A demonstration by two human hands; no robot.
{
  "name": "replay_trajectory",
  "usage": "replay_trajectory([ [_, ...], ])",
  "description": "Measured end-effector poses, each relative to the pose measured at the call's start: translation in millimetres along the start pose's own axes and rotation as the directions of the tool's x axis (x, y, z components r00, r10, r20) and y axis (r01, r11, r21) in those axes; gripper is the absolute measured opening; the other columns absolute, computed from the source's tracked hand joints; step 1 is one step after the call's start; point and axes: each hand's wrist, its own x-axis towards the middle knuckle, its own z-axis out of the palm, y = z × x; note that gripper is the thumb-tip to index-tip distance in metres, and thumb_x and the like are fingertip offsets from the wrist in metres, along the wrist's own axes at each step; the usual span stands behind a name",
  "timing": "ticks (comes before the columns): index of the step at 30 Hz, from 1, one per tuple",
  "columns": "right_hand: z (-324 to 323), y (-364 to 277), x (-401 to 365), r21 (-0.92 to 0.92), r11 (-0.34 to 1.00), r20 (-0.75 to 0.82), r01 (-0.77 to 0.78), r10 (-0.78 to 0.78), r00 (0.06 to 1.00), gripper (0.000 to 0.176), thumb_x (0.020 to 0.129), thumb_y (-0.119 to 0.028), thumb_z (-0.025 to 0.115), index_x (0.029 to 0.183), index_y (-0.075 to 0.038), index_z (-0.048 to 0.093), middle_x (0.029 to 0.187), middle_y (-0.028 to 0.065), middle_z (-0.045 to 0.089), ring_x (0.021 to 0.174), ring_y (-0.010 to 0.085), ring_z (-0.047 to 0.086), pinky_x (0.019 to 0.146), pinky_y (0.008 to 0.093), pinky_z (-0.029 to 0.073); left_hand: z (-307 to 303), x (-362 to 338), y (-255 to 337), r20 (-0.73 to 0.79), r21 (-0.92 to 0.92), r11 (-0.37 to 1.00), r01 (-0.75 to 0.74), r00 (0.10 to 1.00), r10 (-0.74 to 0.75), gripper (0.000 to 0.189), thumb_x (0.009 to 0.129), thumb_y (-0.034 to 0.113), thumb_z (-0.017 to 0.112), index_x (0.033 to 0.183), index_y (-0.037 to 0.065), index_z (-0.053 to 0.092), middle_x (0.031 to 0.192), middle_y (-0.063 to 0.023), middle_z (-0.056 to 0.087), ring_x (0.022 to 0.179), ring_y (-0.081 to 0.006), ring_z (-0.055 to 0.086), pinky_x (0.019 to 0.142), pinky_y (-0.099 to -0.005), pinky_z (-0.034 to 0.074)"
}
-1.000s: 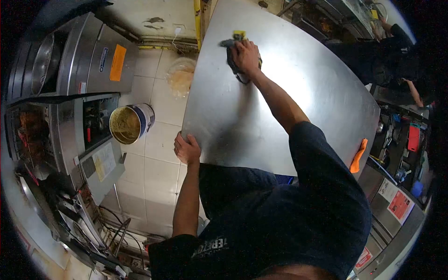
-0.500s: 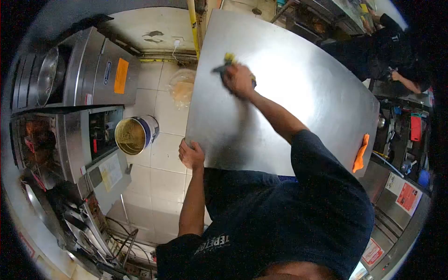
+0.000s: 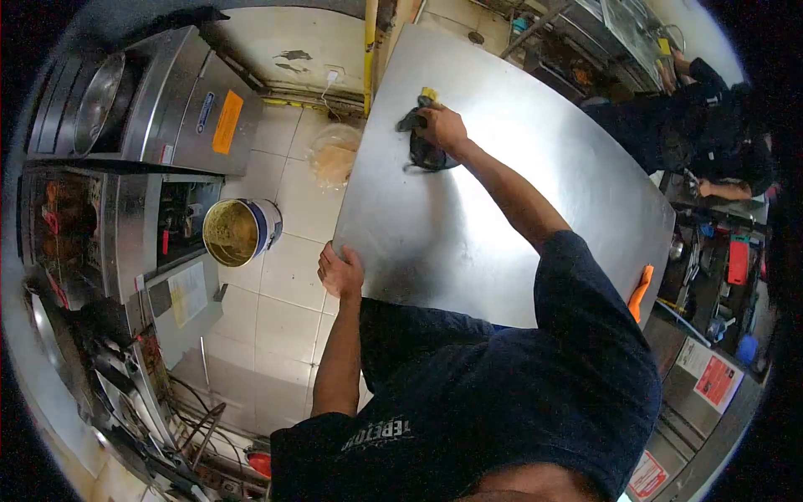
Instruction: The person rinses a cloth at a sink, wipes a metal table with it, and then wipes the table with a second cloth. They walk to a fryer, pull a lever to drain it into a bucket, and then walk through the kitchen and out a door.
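A broad stainless-steel tabletop (image 3: 502,92) fills the middle of the head view, shining under the light. Close to its far left part, my right hand (image 3: 443,132) presses a crumpled black cloth (image 3: 428,155) flat on the metal. A small yellow piece (image 3: 429,93) pokes out beyond the fingers. My left hand (image 3: 340,269) grips the near left edge of the tabletop, fingers curled at the rim. An orange cloth (image 3: 641,293) hangs at the right edge of the steel, near my right elbow.
On the tiled floor at left stand a bucket (image 3: 242,233) with yellowish residue inside and a clear plastic bag (image 3: 335,157). Steel kitchen equipment (image 3: 180,100) lines the left side. A co-worker in dark clothes (image 3: 694,134) stands at the upper right, beside shelves of tools (image 3: 719,276).
My right hand has moved slightly right with the black cloth, which now spreads lower toward me. My left hand stays at the edge. The co-worker's arm has risen toward the upper right.
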Motion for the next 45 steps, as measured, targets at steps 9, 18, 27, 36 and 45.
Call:
replay_trajectory([
  [9,-11.8,4.6,23.7,0.004,0.998,0.071,-0.061,0.06,0.996,0.029,0.07,-0.021,0.07,0.095,-0.008,0.066,0.087,0.0162,0.066,0.087,0.0333,0.063,0.077,0.0423,0.05,-3.5,1.5,4.3,0.056,0.014,0.999,0.043,0.997,-0.044,0.037,0.086,0.032,0.053,0.113,0.006,0.05,0.107,-0.0143,0.057,0.1,-0.0326,0.055,0.085,-0.0451,0.043],
  [18,8.1,24.6,25.5,0.028,0.999,-0.12,-0.045,0.048,0.992,0.024,0.073,-0.024,0.069,0.09,-0.006,0.066,0.085,0.0158,0.066,0.081,0.0355,0.063,0.072,0.0433,0.051,0.6,0.4,-0.6,-0.005,-0.036,0.999,-0.001,1.0,0.001,0.037,0.086,0.03,0.053,0.112,0.005,0.05,0.101,-0.0154,0.058,0.096,-0.034,0.056,0.082,-0.0458,0.044],
  [27,-3.4,-2.3,23.4,0.053,0.995,0.01,-0.08,0.08,0.997,0.021,0.072,-0.02,0.068,0.086,-0.005,0.065,0.083,0.0166,0.065,0.08,0.0356,0.063,0.072,0.0438,0.051,-1.7,1.1,2.2,-0.009,-0.021,1.0,0.004,1.0,-0.004,0.039,0.087,0.033,0.051,0.114,0.005,0.051,0.106,-0.0163,0.059,0.096,-0.0346,0.057,0.082,-0.0452,0.045],
  [36,14.7,5.1,31.8,0.117,0.971,-0.231,-0.208,0.23,0.945,0.019,0.073,-0.02,0.064,0.084,-0.005,0.062,0.085,0.0181,0.064,0.082,0.0371,0.062,0.072,0.0451,0.05,-3.7,1.9,4.7,0.043,0.001,0.999,0.042,0.998,-0.042,0.04,0.087,0.033,0.049,0.114,0.004,0.051,0.108,-0.0169,0.059,0.097,-0.0357,0.057,0.084,-0.0452,0.045],
  [45,66.6,-107.3,-203.6,0.302,0.87,-0.096,0.389,-0.378,0.921,0.023,0.072,-0.026,0.062,0.088,-0.009,0.06,0.088,0.0122,0.058,0.085,0.0321,0.056,0.074,0.0466,0.045,-0.3,-2.4,0.4,0.007,-0.014,1.0,0.019,1.0,-0.019,0.044,0.088,0.035,0.047,0.114,0.0,0.052,0.114,-0.0198,0.057,0.101,-0.0376,0.055,0.085,-0.046,0.044],
])
